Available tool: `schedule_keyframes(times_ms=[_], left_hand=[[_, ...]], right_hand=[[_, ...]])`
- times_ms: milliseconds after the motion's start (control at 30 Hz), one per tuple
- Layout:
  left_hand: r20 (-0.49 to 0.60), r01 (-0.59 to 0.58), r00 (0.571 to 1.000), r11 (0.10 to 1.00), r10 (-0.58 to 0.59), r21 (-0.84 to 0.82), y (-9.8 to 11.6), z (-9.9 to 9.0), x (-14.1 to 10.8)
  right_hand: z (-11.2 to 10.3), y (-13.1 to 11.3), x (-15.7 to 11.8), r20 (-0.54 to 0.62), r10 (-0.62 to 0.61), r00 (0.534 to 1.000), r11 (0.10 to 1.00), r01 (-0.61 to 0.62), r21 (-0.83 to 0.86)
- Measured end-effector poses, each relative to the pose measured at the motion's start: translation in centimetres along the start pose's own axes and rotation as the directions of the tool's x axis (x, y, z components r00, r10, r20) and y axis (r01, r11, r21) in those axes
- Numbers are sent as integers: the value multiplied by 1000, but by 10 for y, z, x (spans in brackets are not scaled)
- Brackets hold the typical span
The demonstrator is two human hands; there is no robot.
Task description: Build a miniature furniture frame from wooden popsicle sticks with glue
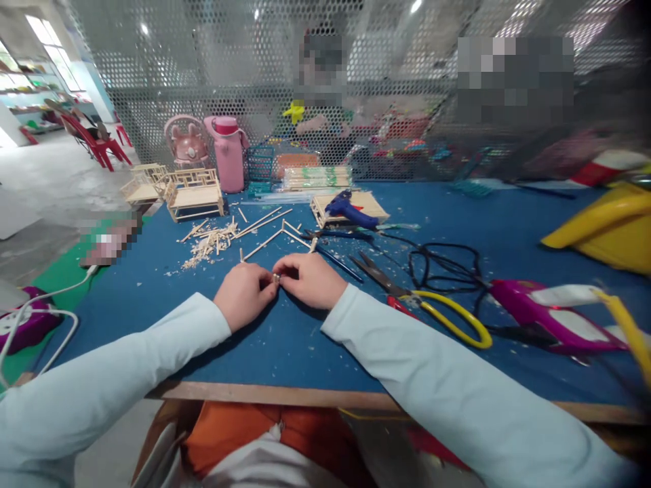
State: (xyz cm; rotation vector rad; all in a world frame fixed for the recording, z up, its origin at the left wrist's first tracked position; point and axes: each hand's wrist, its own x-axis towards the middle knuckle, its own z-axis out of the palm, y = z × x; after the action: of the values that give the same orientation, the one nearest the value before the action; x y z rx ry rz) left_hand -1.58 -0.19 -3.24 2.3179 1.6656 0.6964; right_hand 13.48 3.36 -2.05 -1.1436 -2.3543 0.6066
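Observation:
A square outline of thin wooden sticks (264, 244) with short upright pegs at its corners lies on the blue tabletop (203, 359). My left hand (245, 293) is closed in a pinch at its near corner, thumb and forefinger on a short stick end. From the other side my right hand (312, 279) pinches the same spot, its fingertips nearly meeting the left ones. Pale stick ends (276, 278) show between the fingertips; the rest of the grip is hidden. Beyond the left hand lies a heap of cut stick pieces (211, 244).
Scissors with yellow handles (452, 315), pliers (340, 235) and a black cable (442, 264) lie right of my hands. A blue glue gun (350, 209) rests on a stick panel (323, 211). Behind stand miniature stick furniture (193, 193), a pink bottle (230, 156) and a perforated metal screen (203, 74).

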Motion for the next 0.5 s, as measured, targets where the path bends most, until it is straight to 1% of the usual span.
schedule_keyframes(times_ms=[100, 167, 300, 400, 500], left_hand=[[2, -12, 1000, 1000, 12, 4, 5, 6, 3], [-2, -24, 1000, 1000, 24, -17, 3, 7, 4], [8, -59, 998, 998, 59, 5, -3, 4, 3], [40, -118, 992, 993, 117, 13, -7, 2, 4], [54, -170, 984, 985, 168, 20, -11, 2, 6]], right_hand=[[-6, 8, -3, 51, 51, 997, 993, -56, 107], [-8, 11, -4, 61, 61, 996, 989, -69, 131], [-7, 12, -5, 39, 40, 998, 991, -44, 126], [-5, 11, -4, 23, 25, 999, 992, -27, 122], [-4, 10, -4, 17, -12, 1000, 997, 11, 77]])
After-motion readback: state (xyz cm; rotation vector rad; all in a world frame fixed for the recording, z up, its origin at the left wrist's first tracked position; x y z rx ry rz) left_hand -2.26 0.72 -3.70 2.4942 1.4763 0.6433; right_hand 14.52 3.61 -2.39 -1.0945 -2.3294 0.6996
